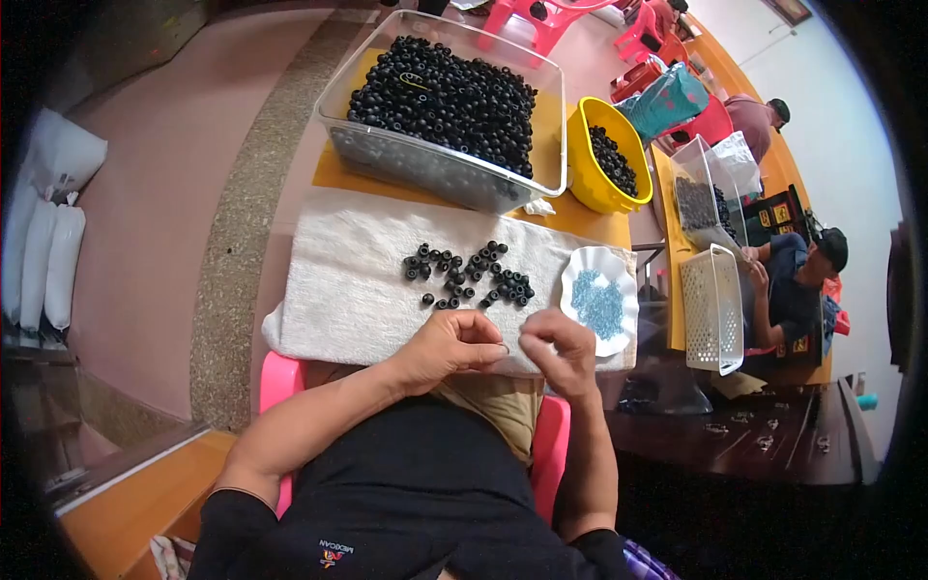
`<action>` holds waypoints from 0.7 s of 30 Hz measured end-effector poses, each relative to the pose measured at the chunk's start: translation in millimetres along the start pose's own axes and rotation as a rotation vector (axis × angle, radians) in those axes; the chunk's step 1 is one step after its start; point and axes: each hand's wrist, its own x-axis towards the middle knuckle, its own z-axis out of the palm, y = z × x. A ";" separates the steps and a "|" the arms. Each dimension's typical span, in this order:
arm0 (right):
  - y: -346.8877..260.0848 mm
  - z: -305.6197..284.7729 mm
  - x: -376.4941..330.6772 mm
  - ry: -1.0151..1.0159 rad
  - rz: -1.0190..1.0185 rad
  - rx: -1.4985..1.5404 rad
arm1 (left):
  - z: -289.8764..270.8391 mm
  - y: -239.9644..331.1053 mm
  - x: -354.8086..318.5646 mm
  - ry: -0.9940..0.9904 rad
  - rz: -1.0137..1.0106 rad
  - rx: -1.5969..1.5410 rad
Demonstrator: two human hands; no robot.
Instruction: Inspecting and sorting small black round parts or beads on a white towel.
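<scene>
Over the near edge of a white towel, my left hand pinches thumb against forefinger. A tiny dark bit shows at those fingertips, too small to name. Just right of it, my right hand is raised with thumb and fingers curled together, slightly blurred; anything inside is hidden. The two hands are close but apart. Beyond them a loose group of round black beads with holes lies on the towel. To the right, a white scalloped plate holds many small light-blue pieces.
Past the towel stand a clear plastic bin full of black beads and a yellow basin with more. On the right are a white perforated basket and a seated co-worker. White sacks lean at the far left.
</scene>
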 end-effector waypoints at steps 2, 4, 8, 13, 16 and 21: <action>-3.2 -4.7 15.6 0.116 0.055 -0.282 | 1.7 -0.6 0.9 0.036 0.015 0.076; 4.8 -4.3 28.0 0.143 -0.028 -0.343 | 2.0 -1.6 0.8 0.027 0.027 0.096; 3.1 3.4 52.7 0.104 -0.100 -0.597 | -0.2 -0.9 0.2 0.024 0.053 0.164; 9.9 14.0 67.0 -0.020 0.003 -0.759 | -2.1 -1.4 1.2 0.028 0.052 0.174; 11.5 17.9 69.6 -0.035 0.059 -0.771 | -2.8 -1.7 1.4 0.038 0.046 0.172; 13.0 17.1 66.9 -0.028 0.078 -0.647 | -2.3 -0.1 1.3 0.043 0.045 0.174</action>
